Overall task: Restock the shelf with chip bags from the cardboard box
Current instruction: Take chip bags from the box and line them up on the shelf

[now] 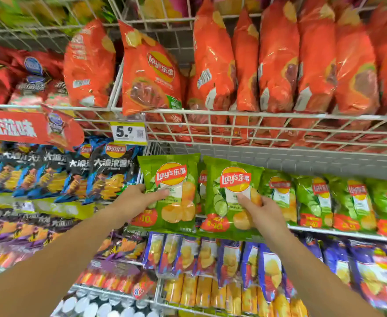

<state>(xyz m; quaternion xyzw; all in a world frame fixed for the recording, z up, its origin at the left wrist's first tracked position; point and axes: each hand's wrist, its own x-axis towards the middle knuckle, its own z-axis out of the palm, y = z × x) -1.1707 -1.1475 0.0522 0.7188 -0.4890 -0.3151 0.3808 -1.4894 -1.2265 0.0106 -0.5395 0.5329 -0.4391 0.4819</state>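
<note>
Your left hand point(135, 200) has its fingers point(162, 192) closed over the left edge of one green Lay's bag point(169, 193), thumb across the face. Your right hand point(264, 211) pinches a second green Lay's bag point(230, 197) at its lower right, thumb pressed on the front panel. Both bags stand upright at the middle of the frame, at the left end of the row of matching green bags point(325, 202) on the wire shelf point(348, 234).

Expect them to be light, air-puffed and crackly, with slick film and fragile chips inside, so grip by the side seams or edges and avoid squeezing the belly.

Readable writing: "Lay's" with Chinese characters on the green bags and on the orange bag point(151, 72) above; a price tag point(128, 132) reads "5.9". The cardboard box is not in view.
</note>
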